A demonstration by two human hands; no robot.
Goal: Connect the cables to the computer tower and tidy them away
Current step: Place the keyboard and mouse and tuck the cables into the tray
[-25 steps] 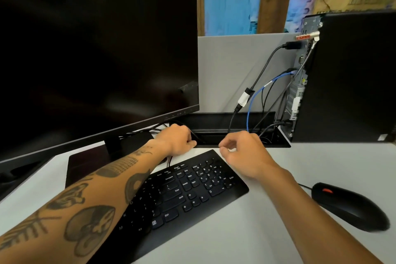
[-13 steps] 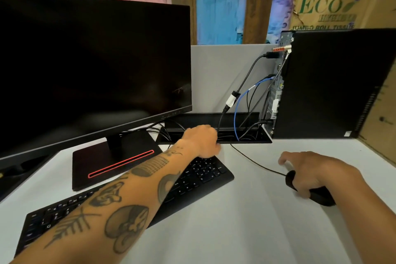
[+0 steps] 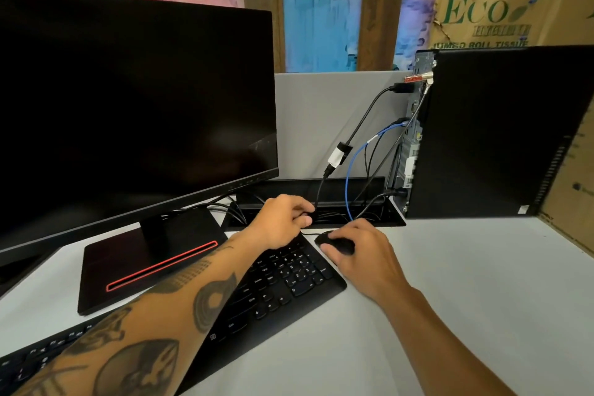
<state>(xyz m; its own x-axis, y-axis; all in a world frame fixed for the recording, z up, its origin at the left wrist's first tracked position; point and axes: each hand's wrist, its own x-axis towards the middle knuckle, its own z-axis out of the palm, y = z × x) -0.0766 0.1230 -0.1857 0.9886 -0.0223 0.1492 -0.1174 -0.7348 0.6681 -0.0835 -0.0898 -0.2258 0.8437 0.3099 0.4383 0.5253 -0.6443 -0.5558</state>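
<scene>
Cables (image 3: 369,125) already plugged into rear of computer tower (image 3: 501,132) at 2 o'clock: blk ones plus a blue one (image 3: 350,170), all dropping into the desk cable tray (image 3: 393,215) at 12 o'clock. So connect part looks done, tidy step in hand. L hand (image 3: 283,222) sits at tray's front edge, fingers curled and pinching a thin blk cord, prob the mouse cord (image 3: 310,232). R hand (image 3: 360,251) curled over mouse (image 3: 334,243), gripping it, just right of keyboard (image 3: 283,280) numpad.

Next move, my guess: feed cord slack down into tray w/ L hand while R keeps mouse steady, then set mouse in usable spot; needs enough slack left for mouse travel.

Containers: tray is open, holds a bundle of blk cables + blue one; monitor (image 3: 128,112) leads at 11 o'clock also run into it. Can't tell what's deeper inside.
</scene>
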